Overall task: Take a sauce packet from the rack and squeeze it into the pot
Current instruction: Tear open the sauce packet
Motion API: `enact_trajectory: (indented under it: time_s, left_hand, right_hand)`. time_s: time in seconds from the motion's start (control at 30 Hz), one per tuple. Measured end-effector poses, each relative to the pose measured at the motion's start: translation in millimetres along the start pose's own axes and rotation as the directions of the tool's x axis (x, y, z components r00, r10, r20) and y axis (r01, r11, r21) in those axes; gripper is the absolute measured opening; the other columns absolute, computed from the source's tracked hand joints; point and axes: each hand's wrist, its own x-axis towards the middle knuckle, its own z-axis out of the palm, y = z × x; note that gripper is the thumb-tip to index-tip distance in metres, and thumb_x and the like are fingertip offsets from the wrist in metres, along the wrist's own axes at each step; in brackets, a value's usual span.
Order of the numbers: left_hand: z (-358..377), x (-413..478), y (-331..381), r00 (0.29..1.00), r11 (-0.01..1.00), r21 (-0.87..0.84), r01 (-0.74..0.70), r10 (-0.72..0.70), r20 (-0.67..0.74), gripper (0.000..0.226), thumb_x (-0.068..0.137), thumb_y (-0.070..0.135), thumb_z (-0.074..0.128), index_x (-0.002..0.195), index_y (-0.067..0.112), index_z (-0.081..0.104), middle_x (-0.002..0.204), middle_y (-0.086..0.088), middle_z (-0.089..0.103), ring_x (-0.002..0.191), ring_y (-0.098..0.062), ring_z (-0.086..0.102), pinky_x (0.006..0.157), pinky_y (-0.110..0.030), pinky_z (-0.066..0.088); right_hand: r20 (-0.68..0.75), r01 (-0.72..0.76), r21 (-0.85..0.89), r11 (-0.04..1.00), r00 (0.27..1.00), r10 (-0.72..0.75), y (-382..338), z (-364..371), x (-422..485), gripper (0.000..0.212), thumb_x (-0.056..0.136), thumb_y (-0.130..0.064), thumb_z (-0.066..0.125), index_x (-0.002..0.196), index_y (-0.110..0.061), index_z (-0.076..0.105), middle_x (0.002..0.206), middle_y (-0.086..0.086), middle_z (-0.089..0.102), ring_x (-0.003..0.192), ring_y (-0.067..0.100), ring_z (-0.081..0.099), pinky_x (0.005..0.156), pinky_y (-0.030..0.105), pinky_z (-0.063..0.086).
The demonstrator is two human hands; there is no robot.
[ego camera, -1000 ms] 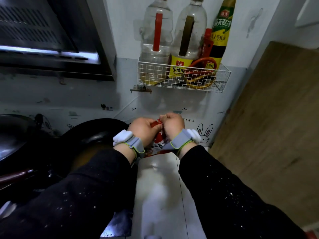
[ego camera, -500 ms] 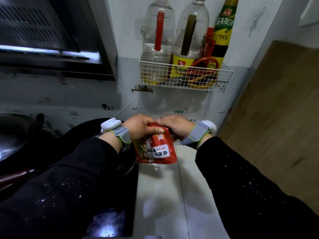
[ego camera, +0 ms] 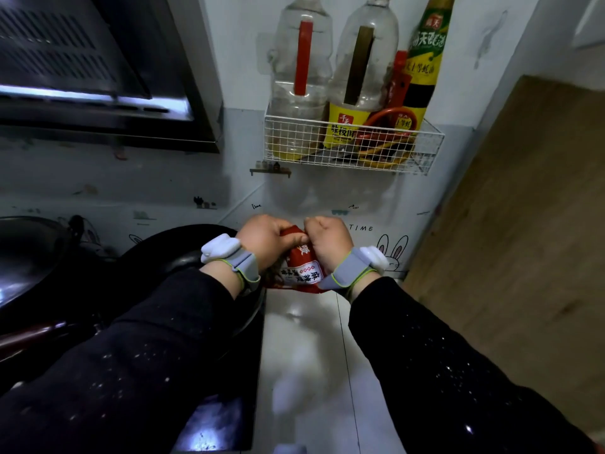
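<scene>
Pinching sauce packet (ego camera: 302,268) top | left hand (ego camera: 263,239) | right hand (ego camera: 329,239) | packet hangs between

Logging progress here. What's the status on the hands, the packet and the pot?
Left hand and right hand both pinch the red sauce packet at its top. Packet over counter edge, not above pot. Nothing between them.

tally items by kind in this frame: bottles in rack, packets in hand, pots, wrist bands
Bottles in the wire rack: 3
Sauce packet, gripped by left hand and right hand: 1
Pots: 2
Wrist bands: 2
Total: 8
</scene>
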Motion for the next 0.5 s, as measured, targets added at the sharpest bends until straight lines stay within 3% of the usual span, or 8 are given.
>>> enact_trajectory:
  time_s: [0.1,0.17,0.27,0.3,0.37,0.4,0.5]
  left_hand:
    - [8,0,-3,0.999,0.996,0.093,0.002,0.003,-0.048,0.026,0.080,0.042,0.064,0.080,0.017,0.072,0.081,-0.008,0.074,0.078,-0.025,0.066,0.068,-0.031,0.049]
    - [15,0,-4,0.994,0.987,0.158,0.001,0.016,-0.107,0.030,0.080,0.046,0.061,0.077,0.018,0.071,0.080,-0.007,0.073,0.078,-0.027,0.065,0.067,-0.033,0.048]
    - [22,1,-3,0.984,0.964,0.267,-0.008,0.055,-0.169,0.032,0.081,0.049,0.057,0.073,0.020,0.068,0.078,-0.005,0.072,0.078,-0.027,0.064,0.061,-0.027,0.035]
    - [24,2,-2,0.982,0.951,0.310,-0.003,0.061,-0.176,0.032,0.081,0.050,0.055,0.072,0.022,0.067,0.078,-0.004,0.072,0.079,-0.027,0.064,0.062,-0.027,0.032]
    - [25,4,0,0.980,0.926,0.378,0.013,0.064,-0.189,0.034,0.082,0.053,0.051,0.073,0.024,0.067,0.080,-0.001,0.072,0.082,-0.026,0.064,0.065,-0.027,0.031]
    - [26,5,0,0.979,0.914,0.404,0.018,0.066,-0.193,0.035,0.082,0.054,0.050,0.073,0.024,0.067,0.081,0.000,0.072,0.083,-0.026,0.064,0.067,-0.027,0.032]
    - [30,4,0,0.978,0.888,0.459,0.027,0.071,-0.196,0.038,0.083,0.055,0.047,0.075,0.025,0.067,0.082,0.000,0.072,0.085,-0.026,0.064,0.067,-0.028,0.031]
  right_hand:
    - [-0.012,-0.085,0.061,0.995,0.996,0.086,3,2,2,0.042,0.084,-0.008,0.047,0.045,-0.016,0.036,0.050,0.005,0.036,0.060,0.023,0.037,0.058,0.040,0.035]
    - [-0.042,-0.128,0.040,0.991,0.991,0.129,4,3,3,0.041,0.084,-0.006,0.046,0.045,-0.015,0.036,0.050,0.005,0.037,0.057,0.023,0.037,0.057,0.037,0.033]
    - [-0.015,-0.152,-0.110,0.982,0.988,0.151,5,2,5,0.035,0.089,-0.014,0.047,0.055,-0.018,0.042,0.063,0.004,0.052,0.057,0.016,0.047,0.056,0.027,0.040]
    - [0.047,-0.112,-0.278,0.954,0.990,0.130,7,1,6,0.028,0.088,-0.017,0.052,0.061,-0.019,0.044,0.074,0.008,0.060,0.067,0.019,0.056,0.062,0.023,0.044]
    - [0.136,0.047,-0.613,0.789,0.990,0.047,5,-4,8,0.020,0.075,-0.025,0.068,0.081,-0.012,0.054,0.101,0.015,0.066,0.096,0.031,0.062,0.079,0.027,0.044]
    - [0.198,0.159,-0.721,0.674,0.980,-0.019,4,-6,7,0.036,0.068,-0.028,0.073,0.092,-0.008,0.056,0.107,0.016,0.065,0.102,0.032,0.061,0.083,0.029,0.043]
    - [0.303,0.274,-0.825,0.494,0.953,-0.022,2,-8,7,0.054,0.064,-0.032,0.075,0.105,-0.005,0.054,0.109,0.015,0.066,0.104,0.033,0.062,0.085,0.030,0.044]
